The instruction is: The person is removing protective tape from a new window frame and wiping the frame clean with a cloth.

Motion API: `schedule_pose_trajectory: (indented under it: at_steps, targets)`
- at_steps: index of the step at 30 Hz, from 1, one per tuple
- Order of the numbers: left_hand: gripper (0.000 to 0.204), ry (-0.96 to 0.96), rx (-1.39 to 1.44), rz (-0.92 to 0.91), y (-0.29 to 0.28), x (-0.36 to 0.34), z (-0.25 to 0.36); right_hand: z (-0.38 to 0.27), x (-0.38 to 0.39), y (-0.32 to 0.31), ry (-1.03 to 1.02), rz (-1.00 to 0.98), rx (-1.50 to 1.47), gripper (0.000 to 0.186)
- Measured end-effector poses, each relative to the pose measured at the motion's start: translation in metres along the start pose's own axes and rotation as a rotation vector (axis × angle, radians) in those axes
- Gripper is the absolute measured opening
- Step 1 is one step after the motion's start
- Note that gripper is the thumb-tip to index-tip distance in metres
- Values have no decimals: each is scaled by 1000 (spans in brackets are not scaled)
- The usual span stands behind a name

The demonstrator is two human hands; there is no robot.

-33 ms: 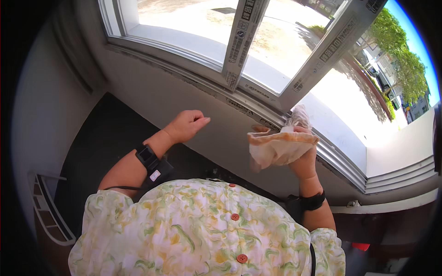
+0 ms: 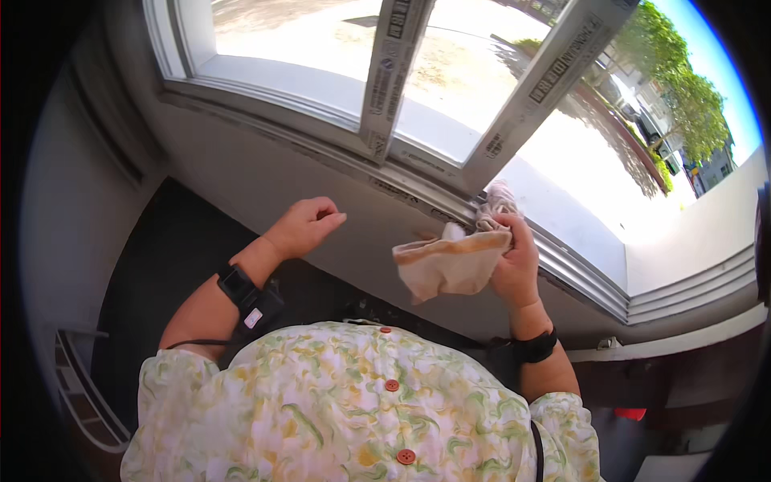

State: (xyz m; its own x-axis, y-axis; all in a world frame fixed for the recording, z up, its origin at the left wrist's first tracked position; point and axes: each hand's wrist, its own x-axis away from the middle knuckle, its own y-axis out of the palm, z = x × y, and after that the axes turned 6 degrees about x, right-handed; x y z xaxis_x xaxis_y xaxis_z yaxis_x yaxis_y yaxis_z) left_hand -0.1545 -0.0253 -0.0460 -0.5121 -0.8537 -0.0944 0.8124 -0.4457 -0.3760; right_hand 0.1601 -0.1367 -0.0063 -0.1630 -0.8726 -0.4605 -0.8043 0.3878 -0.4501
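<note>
My right hand (image 2: 516,265) grips a crumpled beige cloth (image 2: 443,263) and holds its bunched top against the lower track of the window frame (image 2: 578,277). Most of the cloth hangs loose to the left of the hand. My left hand (image 2: 303,226) is raised in front of the grey wall (image 2: 265,181) under the window, its fingers curled in with nothing in them. It is apart from the cloth and touches nothing. Both wrists wear black bands.
Two white window posts (image 2: 387,76) with printed stickers cross the glass above. A white wire rack (image 2: 80,394) stands at the lower left on the dark floor (image 2: 173,249). A small red object (image 2: 630,414) lies low on the right, below a white ledge (image 2: 683,333).
My right hand and the cloth sit a little lower and further left along the window track. My left hand has kept its curled pose. The view has tilted slightly.
</note>
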Motion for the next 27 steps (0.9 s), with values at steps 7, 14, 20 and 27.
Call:
schedule_pose_trajectory:
  at_steps: [7,14,20,27]
  targets:
    - [78,120,356,-367,51,-22,99,-77,-43,-1,-34,59,-544,25]
    - [53,326,693,-385,129,-66,137,-75,-16,-57,-420,-83,-82,41]
    - [36,834,-409,44,148,-100,108,36,2,-150,183,365,499,38]
    - [42,728,-504,-186,170,-104,101,130,32,-193,265,323,966,21]
